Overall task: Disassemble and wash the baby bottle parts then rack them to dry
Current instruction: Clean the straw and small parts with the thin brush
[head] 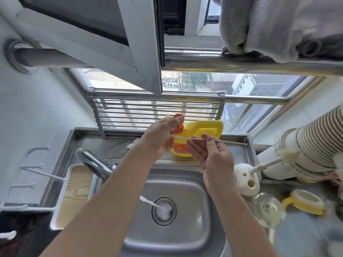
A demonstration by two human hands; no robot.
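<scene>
The bottle is already taken apart, and the washing seems to be in the middle. The clear bottle [267,208] lies on its side on the counter [300,236] at the right of the sink [194,191], with the yellow collar [304,201] just beside it. Whether these two are washed, I cannot tell. The left hand [163,134] grips a small pale tube [168,117], whose end stands up above its curled fingers. The right hand [211,154] pinches a thin brush [204,139] between thumb and fingers, with the white tip pointing to the left hand, near but apart from the tube. I judge that the tube is being cleaned now. Water runs from the tap [92,164] into the drain. I see no part on the rack [154,112] behind, so rinsing and racking are left.
</scene>
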